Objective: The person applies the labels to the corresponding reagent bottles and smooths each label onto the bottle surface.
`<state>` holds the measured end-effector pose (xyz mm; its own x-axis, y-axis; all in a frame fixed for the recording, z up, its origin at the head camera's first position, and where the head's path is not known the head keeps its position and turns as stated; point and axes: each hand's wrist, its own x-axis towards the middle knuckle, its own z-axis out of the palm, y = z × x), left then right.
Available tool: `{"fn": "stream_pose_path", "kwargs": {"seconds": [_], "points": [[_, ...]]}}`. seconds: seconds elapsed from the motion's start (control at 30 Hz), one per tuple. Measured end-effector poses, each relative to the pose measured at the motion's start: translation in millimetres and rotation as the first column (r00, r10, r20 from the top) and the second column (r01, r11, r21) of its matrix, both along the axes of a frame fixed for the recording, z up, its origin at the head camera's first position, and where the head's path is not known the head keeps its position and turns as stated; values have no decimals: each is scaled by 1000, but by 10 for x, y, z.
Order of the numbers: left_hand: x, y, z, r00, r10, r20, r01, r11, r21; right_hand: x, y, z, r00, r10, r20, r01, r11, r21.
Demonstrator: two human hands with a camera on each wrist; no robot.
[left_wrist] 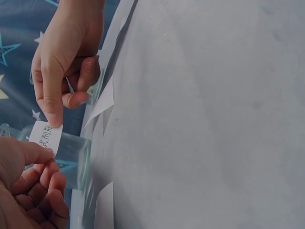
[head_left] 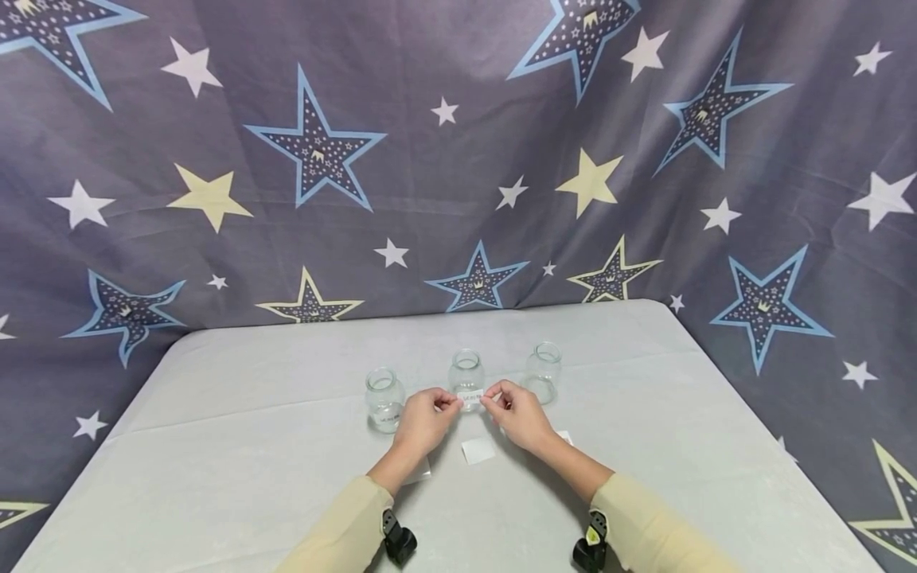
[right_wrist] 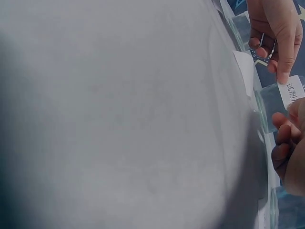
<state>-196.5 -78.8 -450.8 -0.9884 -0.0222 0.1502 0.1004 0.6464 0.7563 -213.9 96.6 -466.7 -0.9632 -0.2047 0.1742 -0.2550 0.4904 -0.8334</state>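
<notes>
Both hands, left (head_left: pixel 424 419) and right (head_left: pixel 517 414), are pinched on opposite ends of a small written label (head_left: pixel 470 395), held against the middle glass jar (head_left: pixel 466 374). Three jars stand in a row on the desk (head_left: pixel 645 446); a white paper slip (head_left: pixel 478 450) lies just behind the hands.

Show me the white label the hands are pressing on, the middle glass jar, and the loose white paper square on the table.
white label (left_wrist: pixel 46 136), left wrist view, on its printed face.
middle glass jar (head_left: pixel 466 368), head view, on its shoulder below the neck.
loose white paper square (head_left: pixel 478 450), head view, on its centre.
</notes>
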Motion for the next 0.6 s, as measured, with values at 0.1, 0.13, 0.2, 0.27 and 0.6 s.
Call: {"fn": "stream_pose_path", "kwargs": {"seconds": [0.1,0.13,0.2,0.27,0.6], "points": [[-7,-2,4,1000,9,-4,-9,1000,1,-13,-16,6,1000,-6,-3,6,1000,-6],[-6,0,3,1000,10,-6,-10,1000,0,-12,-19,6,1000,-11,2,11,1000,-7],[-4,5,3,1000,13,-5,-13,1000,-1,-15,-24,4,1000,-21,10,21,1000,-9],[-5,9,5,1000,19,-3,-19,1000,-1,-16,-30,4,999,-29,19,30,999,-17],[-4,-12,-1,998,49,25,-49,999,-14,-27,-55,0,998,-62,27,62,998,-32]]}}
